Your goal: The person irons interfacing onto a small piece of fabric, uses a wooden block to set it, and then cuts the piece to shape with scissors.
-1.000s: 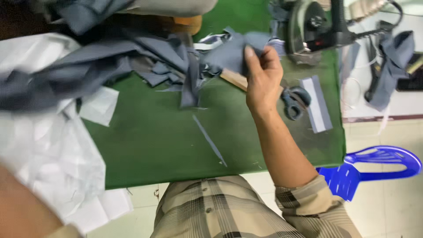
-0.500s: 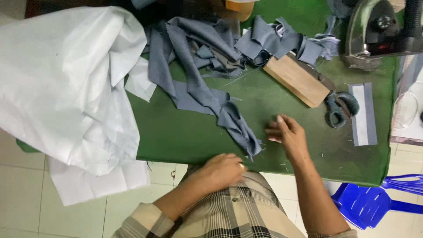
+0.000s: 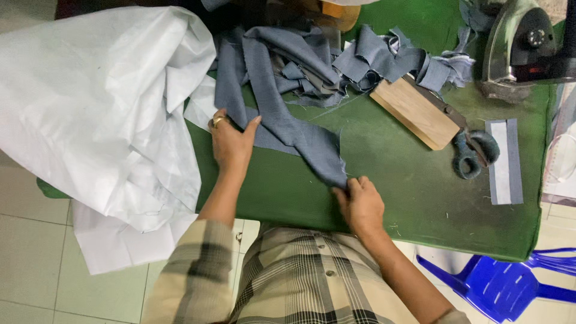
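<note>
I am pinching the near end of a long grey fabric strip (image 3: 282, 120) with my right hand (image 3: 361, 204), fingers closed on it close to the surface's (image 3: 408, 198) near edge. My left hand (image 3: 231, 141) is lying flat and open on the same strip, toward the left edge, pressing rather than gripping. More grey scraps (image 3: 390, 57) are lying heaped along the far edge. A wooden block (image 3: 414, 111) and scissors (image 3: 474, 153) are resting right of centre, an iron (image 3: 519, 45) at the far right corner. White sheeting (image 3: 96, 114) is overhanging the left edge. No containers are showing.
</note>
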